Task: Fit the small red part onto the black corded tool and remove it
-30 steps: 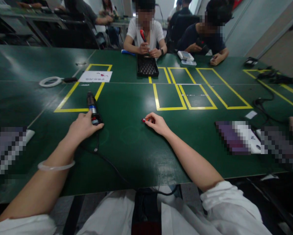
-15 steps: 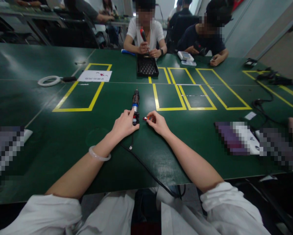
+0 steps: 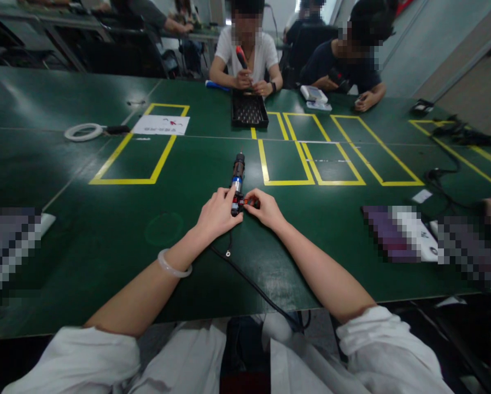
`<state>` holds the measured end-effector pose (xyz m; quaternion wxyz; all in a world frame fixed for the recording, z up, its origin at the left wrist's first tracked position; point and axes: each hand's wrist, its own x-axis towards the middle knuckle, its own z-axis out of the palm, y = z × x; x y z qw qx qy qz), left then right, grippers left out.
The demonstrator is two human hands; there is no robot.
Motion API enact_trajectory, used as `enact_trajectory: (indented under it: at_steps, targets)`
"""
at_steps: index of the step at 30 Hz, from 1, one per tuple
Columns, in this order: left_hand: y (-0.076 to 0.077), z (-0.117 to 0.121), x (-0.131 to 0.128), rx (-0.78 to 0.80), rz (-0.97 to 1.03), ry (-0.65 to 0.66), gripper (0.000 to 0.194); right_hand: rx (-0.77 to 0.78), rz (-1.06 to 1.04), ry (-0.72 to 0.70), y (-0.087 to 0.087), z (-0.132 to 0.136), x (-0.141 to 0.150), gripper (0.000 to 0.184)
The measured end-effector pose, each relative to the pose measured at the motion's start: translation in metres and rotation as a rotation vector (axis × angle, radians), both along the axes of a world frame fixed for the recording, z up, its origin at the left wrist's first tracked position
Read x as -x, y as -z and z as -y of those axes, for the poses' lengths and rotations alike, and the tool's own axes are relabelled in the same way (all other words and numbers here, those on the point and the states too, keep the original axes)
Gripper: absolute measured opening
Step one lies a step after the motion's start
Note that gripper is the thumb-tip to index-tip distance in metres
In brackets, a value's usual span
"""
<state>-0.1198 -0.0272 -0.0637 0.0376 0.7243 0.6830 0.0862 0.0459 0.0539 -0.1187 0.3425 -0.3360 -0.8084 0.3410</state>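
Note:
My left hand [image 3: 216, 212] is closed round the lower end of an electric screwdriver body [image 3: 238, 174], which points away from me. It looks uncased, with a dark nose, a blue and silver band, and red and black parts low down. A black cord [image 3: 253, 290] runs from it over the table edge, beside a short wire with a ring terminal [image 3: 228, 254]. My right hand [image 3: 266, 208] pinches a small red and orange part [image 3: 243, 202] against the body's right side. Whether the two are joined I cannot tell; fingers hide much of both.
Yellow tape outlines [image 3: 288, 182] mark the green table [image 3: 147, 273]. A paper sign [image 3: 161, 125] and a white cable coil [image 3: 82, 132] lie at left. Opposite, one person works over a black tray [image 3: 249, 109]; another sits to the right. A booklet [image 3: 387, 232] lies at right.
My left hand has carried the screwdriver body from the left to the middle, up to my right hand. The small part in my right hand now meets its side.

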Motion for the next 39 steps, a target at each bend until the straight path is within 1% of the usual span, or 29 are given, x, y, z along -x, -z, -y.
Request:
enact_trajectory:
  at_steps: [4,13,16,24,30,34,39]
  targets:
    - [0.000,0.000,-0.001,-0.002,-0.014,-0.007,0.071,-0.035,-0.006,-0.006,-0.002,0.001,0.000,0.011]
    - [-0.001,0.000,-0.005,-0.012,-0.040,-0.075,0.073,0.042,-0.059,0.005,-0.006,0.005,-0.001,0.020]
    - [0.000,-0.003,-0.007,-0.032,-0.039,-0.100,0.071,0.072,-0.079,0.014,-0.009,0.007,-0.002,0.022]
    - [-0.001,-0.006,-0.010,-0.053,-0.029,-0.135,0.063,0.088,-0.105,0.023,-0.008,0.007,-0.001,0.019]
    - [-0.001,-0.007,-0.009,-0.049,-0.039,-0.136,0.063,0.070,-0.087,-0.007,-0.006,0.008,0.000,0.020]
    - [-0.001,-0.007,-0.006,-0.060,-0.087,-0.124,0.064,0.078,-0.101,-0.027,-0.003,0.006,-0.001,0.021]
    - [-0.004,-0.002,0.005,-0.068,-0.150,-0.108,0.064,0.110,-0.109,-0.044,-0.001,0.004,-0.002,0.021]
